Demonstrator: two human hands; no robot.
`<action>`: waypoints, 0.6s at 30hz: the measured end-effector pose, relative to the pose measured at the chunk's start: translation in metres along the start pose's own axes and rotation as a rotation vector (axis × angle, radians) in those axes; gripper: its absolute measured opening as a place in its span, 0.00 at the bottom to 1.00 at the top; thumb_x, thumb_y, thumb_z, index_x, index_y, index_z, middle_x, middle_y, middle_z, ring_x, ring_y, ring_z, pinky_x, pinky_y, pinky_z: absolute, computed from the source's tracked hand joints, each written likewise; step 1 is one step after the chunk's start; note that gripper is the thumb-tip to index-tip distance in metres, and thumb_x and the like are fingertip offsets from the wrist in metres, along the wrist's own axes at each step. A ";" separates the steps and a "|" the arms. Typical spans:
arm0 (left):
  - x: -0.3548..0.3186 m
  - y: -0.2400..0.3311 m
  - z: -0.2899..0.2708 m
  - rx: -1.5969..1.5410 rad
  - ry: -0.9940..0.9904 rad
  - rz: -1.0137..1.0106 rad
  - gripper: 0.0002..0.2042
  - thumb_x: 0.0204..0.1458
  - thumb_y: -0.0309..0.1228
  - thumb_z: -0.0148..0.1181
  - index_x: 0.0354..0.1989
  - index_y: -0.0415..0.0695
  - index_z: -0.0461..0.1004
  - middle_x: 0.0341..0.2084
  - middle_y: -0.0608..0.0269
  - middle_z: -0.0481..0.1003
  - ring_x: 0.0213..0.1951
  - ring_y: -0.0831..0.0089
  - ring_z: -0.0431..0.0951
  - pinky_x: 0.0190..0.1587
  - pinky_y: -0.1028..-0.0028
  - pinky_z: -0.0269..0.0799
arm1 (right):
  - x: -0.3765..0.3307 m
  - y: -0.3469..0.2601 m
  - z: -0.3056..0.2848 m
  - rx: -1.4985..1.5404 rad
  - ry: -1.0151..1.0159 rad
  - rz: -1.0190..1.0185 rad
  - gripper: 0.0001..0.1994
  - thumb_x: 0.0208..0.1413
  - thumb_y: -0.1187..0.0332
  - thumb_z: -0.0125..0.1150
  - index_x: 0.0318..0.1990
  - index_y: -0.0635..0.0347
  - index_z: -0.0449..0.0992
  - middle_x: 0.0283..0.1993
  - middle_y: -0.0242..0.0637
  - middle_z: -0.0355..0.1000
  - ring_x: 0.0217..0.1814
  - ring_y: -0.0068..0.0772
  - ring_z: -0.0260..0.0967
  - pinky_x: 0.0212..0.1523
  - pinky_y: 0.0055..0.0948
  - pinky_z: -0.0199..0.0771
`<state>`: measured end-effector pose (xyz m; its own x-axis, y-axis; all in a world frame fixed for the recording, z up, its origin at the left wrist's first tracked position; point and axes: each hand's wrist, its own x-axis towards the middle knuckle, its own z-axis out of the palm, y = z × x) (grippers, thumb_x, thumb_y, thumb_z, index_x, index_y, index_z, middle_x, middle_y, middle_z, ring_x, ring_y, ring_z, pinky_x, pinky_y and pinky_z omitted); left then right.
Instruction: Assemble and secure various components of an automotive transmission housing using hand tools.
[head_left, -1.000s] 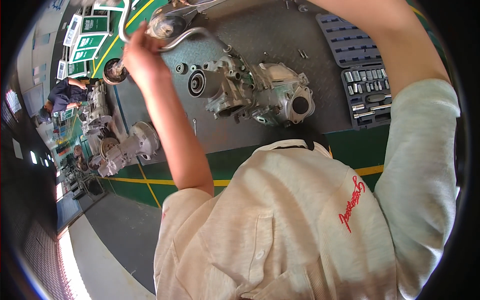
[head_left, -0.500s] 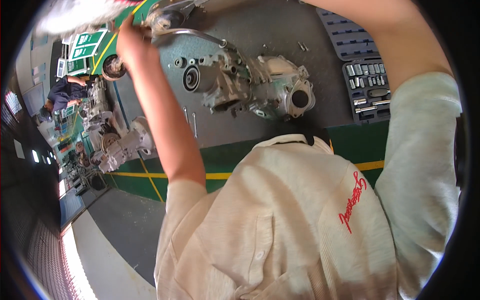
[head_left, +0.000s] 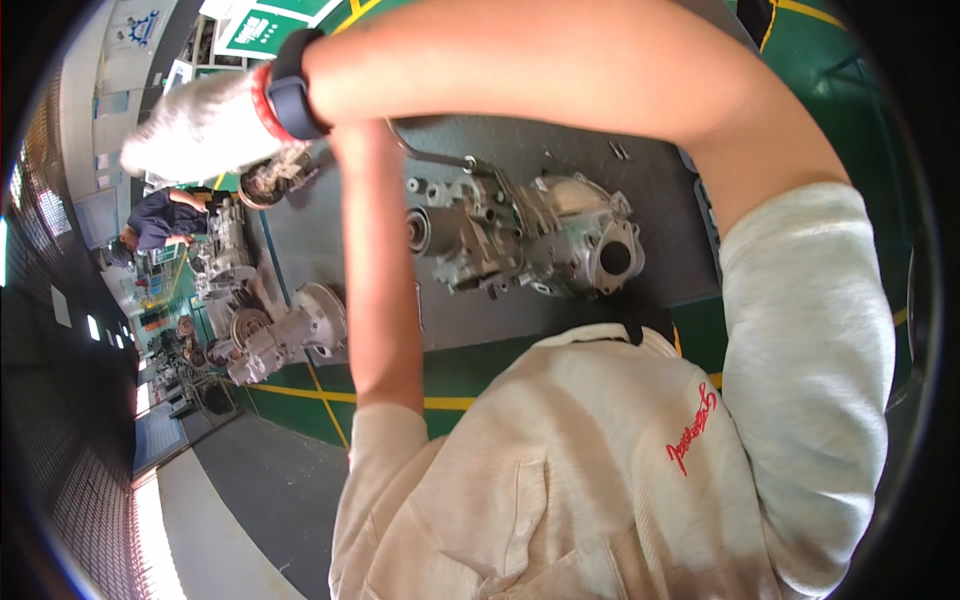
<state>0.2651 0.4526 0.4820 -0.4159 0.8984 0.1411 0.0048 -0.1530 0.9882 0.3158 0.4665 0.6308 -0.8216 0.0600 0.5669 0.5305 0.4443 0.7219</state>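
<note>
Shirt (head_left: 590, 440): red script (head_left: 692, 432) | grn board (head_left: 258, 30): wht print | R hand (head_left: 195, 128): gloved, blurry | L hand: hidden | grips: can't tell

Thin yellow painted lines (head_left: 450, 403) crossed the green floor (head_left: 475, 376); dark grey flooring (head_left: 260, 490) adjoined it, and white light (head_left: 160, 540) glared at left.

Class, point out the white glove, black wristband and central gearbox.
White glove (head_left: 200, 127): head view, its blurred middle.
Black wristband (head_left: 290, 95): head view, the dark strap.
Central gearbox (head_left: 492, 238): head view, middle of the housing.
</note>
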 end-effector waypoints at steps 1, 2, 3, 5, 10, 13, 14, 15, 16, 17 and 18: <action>-0.021 -0.004 0.031 0.075 0.000 0.181 0.21 0.65 0.36 0.57 0.61 0.37 0.65 0.55 0.55 0.73 0.58 0.67 0.71 0.61 0.61 0.64 | -0.004 0.008 0.000 -0.322 -0.028 -0.122 0.14 0.70 0.66 0.45 0.57 0.60 0.70 0.47 0.33 0.72 0.55 0.28 0.69 0.63 0.31 0.64; -0.047 0.000 0.046 0.153 0.009 0.351 0.19 0.64 0.36 0.58 0.58 0.37 0.68 0.50 0.56 0.75 0.52 0.70 0.73 0.58 0.62 0.67 | -0.007 0.012 0.007 -0.325 -0.037 -0.118 0.14 0.70 0.66 0.45 0.57 0.60 0.70 0.47 0.33 0.72 0.55 0.28 0.69 0.63 0.31 0.64; -0.065 0.015 0.037 0.112 -0.126 0.199 0.12 0.62 0.34 0.60 0.48 0.40 0.70 0.42 0.61 0.75 0.43 0.74 0.72 0.50 0.67 0.67 | -0.010 0.016 0.014 -0.261 -0.104 -0.096 0.14 0.69 0.67 0.45 0.57 0.60 0.70 0.47 0.33 0.72 0.54 0.27 0.69 0.62 0.30 0.64; -0.090 0.041 -0.006 0.015 -0.253 0.006 0.07 0.61 0.32 0.61 0.34 0.46 0.70 0.29 0.69 0.71 0.31 0.79 0.68 0.39 0.74 0.64 | -0.021 0.028 0.025 0.137 -0.203 -0.005 0.15 0.70 0.65 0.45 0.59 0.58 0.70 0.45 0.34 0.74 0.45 0.24 0.73 0.50 0.27 0.70; 0.008 0.035 -0.034 -0.146 0.059 -0.187 0.12 0.66 0.34 0.54 0.49 0.38 0.73 0.42 0.57 0.77 0.41 0.71 0.75 0.56 0.66 0.69 | -0.012 0.031 0.032 1.063 -0.159 0.125 0.10 0.70 0.66 0.46 0.52 0.57 0.71 0.37 0.36 0.76 0.33 0.27 0.77 0.33 0.28 0.76; 0.072 -0.036 -0.065 0.067 0.118 -0.083 0.19 0.64 0.34 0.58 0.59 0.37 0.69 0.49 0.56 0.75 0.48 0.71 0.75 0.55 0.68 0.71 | 0.038 0.024 0.017 1.647 -0.035 0.133 0.07 0.69 0.68 0.48 0.43 0.58 0.73 0.30 0.37 0.75 0.28 0.33 0.77 0.28 0.32 0.74; 0.113 -0.053 -0.104 -0.067 0.572 -0.302 0.17 0.63 0.32 0.58 0.57 0.36 0.69 0.45 0.54 0.77 0.44 0.71 0.74 0.52 0.67 0.71 | 0.066 -0.007 0.022 0.883 0.176 0.193 0.08 0.69 0.68 0.48 0.46 0.58 0.73 0.32 0.37 0.75 0.33 0.33 0.78 0.32 0.35 0.77; 0.035 -0.042 -0.015 -0.031 0.099 -0.224 0.13 0.63 0.32 0.58 0.50 0.38 0.73 0.34 0.62 0.73 0.36 0.75 0.72 0.43 0.71 0.67 | 0.033 -0.029 0.091 0.052 0.196 0.279 0.10 0.69 0.68 0.47 0.49 0.58 0.74 0.34 0.38 0.76 0.38 0.33 0.78 0.37 0.39 0.79; -0.059 0.019 0.031 -0.055 -0.268 -0.053 0.09 0.62 0.32 0.58 0.44 0.40 0.76 0.24 0.70 0.70 0.28 0.78 0.69 0.34 0.75 0.64 | 0.024 -0.020 0.109 0.063 0.186 0.284 0.10 0.69 0.68 0.47 0.49 0.58 0.74 0.34 0.38 0.76 0.38 0.33 0.78 0.37 0.39 0.79; -0.070 0.048 0.023 0.149 -0.080 -0.177 0.15 0.64 0.33 0.56 0.22 0.50 0.65 0.13 0.76 0.52 0.17 0.79 0.50 0.27 0.72 0.54 | 0.021 0.000 0.115 -0.176 0.131 0.140 0.14 0.68 0.62 0.50 0.52 0.56 0.76 0.42 0.38 0.77 0.46 0.33 0.77 0.46 0.38 0.77; -0.057 0.044 -0.001 -0.048 -0.075 -0.149 0.22 0.64 0.33 0.55 0.16 0.54 0.54 0.11 0.76 0.47 0.16 0.78 0.45 0.24 0.70 0.47 | 0.005 0.021 0.119 -0.439 0.043 -0.008 0.18 0.67 0.56 0.53 0.55 0.54 0.79 0.51 0.39 0.78 0.53 0.33 0.76 0.56 0.37 0.75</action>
<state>0.2885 0.3939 0.5169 -0.3402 0.9403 -0.0006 -0.0959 -0.0341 0.9948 0.2976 0.5827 0.6011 -0.8213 0.0168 0.5702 0.5705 0.0226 0.8210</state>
